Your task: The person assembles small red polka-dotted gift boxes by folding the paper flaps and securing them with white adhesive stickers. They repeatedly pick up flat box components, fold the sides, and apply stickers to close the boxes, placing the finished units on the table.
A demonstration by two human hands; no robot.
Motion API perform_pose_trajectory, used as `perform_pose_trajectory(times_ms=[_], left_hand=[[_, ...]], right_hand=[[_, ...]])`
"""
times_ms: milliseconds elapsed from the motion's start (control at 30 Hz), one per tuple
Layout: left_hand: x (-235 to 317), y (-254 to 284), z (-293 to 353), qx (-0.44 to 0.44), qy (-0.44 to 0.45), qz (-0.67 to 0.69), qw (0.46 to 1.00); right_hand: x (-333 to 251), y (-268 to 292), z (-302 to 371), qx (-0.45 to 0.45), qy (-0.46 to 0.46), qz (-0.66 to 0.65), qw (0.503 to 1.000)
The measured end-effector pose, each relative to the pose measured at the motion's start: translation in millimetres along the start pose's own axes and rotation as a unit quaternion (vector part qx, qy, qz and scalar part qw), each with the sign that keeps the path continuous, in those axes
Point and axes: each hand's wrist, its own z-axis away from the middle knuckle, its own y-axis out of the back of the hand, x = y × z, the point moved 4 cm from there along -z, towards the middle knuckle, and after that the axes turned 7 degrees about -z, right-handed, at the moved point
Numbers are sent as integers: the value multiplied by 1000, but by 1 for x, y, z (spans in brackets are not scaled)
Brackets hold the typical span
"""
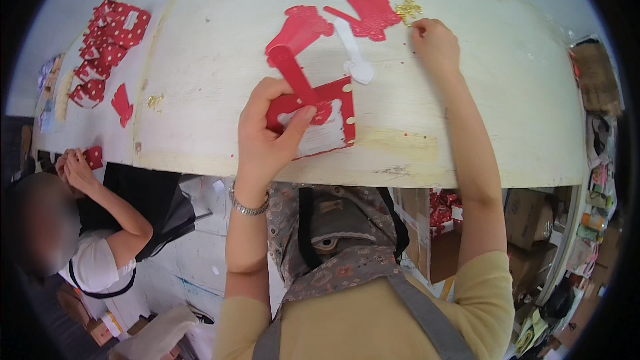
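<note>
My left hand [270,130] is closed on a red dotted card [343,110] with a white scalloped label, above the table's front edge. Under its thumb lies a red paper strip [293,75] with a scalloped end, slanting up off the card. My right hand [437,43] reaches to a small heap of gold fasteners [408,9]. Its fingertips are pinched together at the heap's near edge; what they hold is too small to make out. Left of the heap lie red paper strips [370,10], more red strips [300,30] and white heart-ended strips [360,70].
Red dotted pieces [110,40] are stacked at the far left of the white table [220,60]. Closer by lie red strips [123,105] and gold bits [155,101]. At the left, a co-worker's hands [77,170] hold a red piece. Cardboard boxes [528,217] stand under the table, right.
</note>
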Motion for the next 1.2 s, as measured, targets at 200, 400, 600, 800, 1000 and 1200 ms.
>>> perform_pose_trajectory(times_ms=[200, 400, 600, 800, 1000, 1200], left_hand=[[-5, -6, -1, -18, -8, 34, 999], [-8, -5, 0, -22, -15, 27, 999], [-6, -4, 2, 0, -34, 19, 999], [-11, -6, 5, -6, -61, 34, 998], [-8, -5, 3, -15, -80, 13, 997], [-5, -2, 4, -34, -76, 13, 996]], right_hand=[[0, -7, 0, 8, 1, -53, 999], [-2, -2, -7, -22, -22, 23, 999], [-124, 64, 84, -92, 77, -337, 934], [-170, 53, 109, -48, 283, -302, 909], [-170, 53, 109, -53, 246, -300, 920], [-166, 46, 115, -27, 223, -311, 923]])
